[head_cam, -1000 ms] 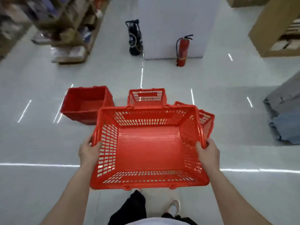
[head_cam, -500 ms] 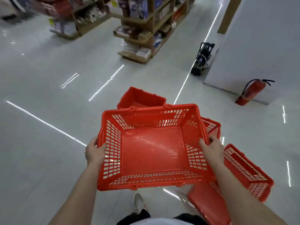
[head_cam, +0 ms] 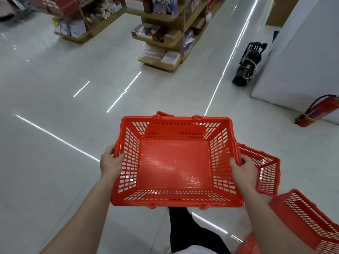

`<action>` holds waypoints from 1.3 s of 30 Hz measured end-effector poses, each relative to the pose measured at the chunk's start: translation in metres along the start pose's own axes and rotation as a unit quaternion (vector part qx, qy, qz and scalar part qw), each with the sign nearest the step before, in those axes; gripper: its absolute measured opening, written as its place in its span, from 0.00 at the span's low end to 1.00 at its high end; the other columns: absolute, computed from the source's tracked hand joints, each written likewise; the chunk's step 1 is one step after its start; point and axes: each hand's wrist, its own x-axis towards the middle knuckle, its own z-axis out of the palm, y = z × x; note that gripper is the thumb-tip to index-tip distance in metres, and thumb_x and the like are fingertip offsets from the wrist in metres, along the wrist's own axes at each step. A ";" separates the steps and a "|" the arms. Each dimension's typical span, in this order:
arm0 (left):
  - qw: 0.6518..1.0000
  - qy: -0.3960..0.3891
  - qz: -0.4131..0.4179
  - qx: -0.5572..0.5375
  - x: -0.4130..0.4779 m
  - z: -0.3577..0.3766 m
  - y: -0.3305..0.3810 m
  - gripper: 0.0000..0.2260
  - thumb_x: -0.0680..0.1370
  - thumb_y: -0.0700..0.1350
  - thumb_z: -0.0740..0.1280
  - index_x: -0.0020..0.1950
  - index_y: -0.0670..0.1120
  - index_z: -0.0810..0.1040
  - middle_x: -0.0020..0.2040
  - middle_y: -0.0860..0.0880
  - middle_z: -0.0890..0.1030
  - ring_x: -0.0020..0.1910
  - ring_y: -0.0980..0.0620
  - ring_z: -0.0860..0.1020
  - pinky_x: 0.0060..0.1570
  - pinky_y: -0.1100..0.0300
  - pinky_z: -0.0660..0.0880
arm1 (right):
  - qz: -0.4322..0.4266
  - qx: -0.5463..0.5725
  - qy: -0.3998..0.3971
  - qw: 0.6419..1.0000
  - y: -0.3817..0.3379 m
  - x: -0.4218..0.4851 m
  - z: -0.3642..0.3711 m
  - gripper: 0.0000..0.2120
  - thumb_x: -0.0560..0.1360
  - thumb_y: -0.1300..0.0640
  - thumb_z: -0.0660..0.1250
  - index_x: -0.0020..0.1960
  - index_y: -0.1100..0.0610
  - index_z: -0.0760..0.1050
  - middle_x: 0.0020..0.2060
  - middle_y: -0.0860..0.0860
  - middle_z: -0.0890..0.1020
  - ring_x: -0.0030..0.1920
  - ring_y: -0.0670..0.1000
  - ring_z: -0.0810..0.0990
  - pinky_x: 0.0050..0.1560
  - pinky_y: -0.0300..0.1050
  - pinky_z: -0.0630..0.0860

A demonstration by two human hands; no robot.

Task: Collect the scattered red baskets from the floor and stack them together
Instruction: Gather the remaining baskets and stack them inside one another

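Held basket is carried btwn both hands, off the floor, approx mid-view, in front of the torso. Left hand is clamped on the basket's L side rim, digits curled round the edge. Right hand is clamped on the R side rim, thumb laid along the inside of the mesh wall, other fingers hidden on the outside. Both grips sit roughly at mid-length of their sides. Basket is kept about level, opening up.

Look: red plastic, rectangular, four walls tapered inward toward the base. All walls are slotted w/ rectangular cut-outs, pale floor is seen thru them. Base is solid, glare and a faint brick-like texture are seen on it. Small lugs are seen on the near and far rims.

Other baskets: second basket is seen on the floor just R of the held one, partly covered by the right hand and wrist. Third basket is seen at lower R, cut off by the frame edge. A sliver of a fourth basket is seen just past the held basket's far rim.

Bkgd: stocked shelves at top, black device beside a white wall, fire extinguisher at the wall's foot.
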 end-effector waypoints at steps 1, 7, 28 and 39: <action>1.000 -0.005 -0.005 0.007 0.021 0.011 0.007 0.13 0.79 0.49 0.70 0.64 0.55 0.77 0.46 0.57 0.83 0.34 0.55 0.84 0.27 0.61 0.78 | 0.010 0.003 0.000 1.000 -0.002 0.019 0.014 0.07 0.73 0.46 0.68 0.47 0.49 0.79 0.37 0.41 0.82 0.37 0.41 0.81 0.37 0.39 0.74; 0.998 -0.035 -0.042 0.033 0.145 0.086 0.040 0.13 0.79 0.49 0.70 0.64 0.53 0.78 0.47 0.52 0.85 0.37 0.52 0.85 0.31 0.55 0.82 | 0.077 0.001 0.007 0.997 -0.011 0.125 0.097 0.07 0.73 0.47 0.70 0.44 0.50 0.78 0.36 0.42 0.81 0.35 0.39 0.78 0.32 0.36 0.67; 0.979 -0.161 0.022 0.123 0.428 0.273 -0.033 0.12 0.75 0.49 0.70 0.58 0.60 0.81 0.43 0.63 0.84 0.37 0.58 0.85 0.29 0.65 0.78 | 0.159 -0.050 0.097 0.981 0.056 0.243 0.286 0.10 0.76 0.53 0.63 0.38 0.53 0.68 0.30 0.45 0.75 0.31 0.40 0.76 0.30 0.34 0.66; 0.946 -0.249 -0.031 0.207 0.459 0.291 -0.107 0.26 0.77 0.49 0.72 0.74 0.48 0.70 0.65 0.49 0.80 0.59 0.47 0.81 0.59 0.48 0.76 | 0.274 -0.029 0.005 0.961 0.116 0.236 0.340 0.21 0.77 0.56 0.67 0.69 0.55 0.72 0.50 0.47 0.81 0.42 0.44 0.79 0.44 0.43 0.71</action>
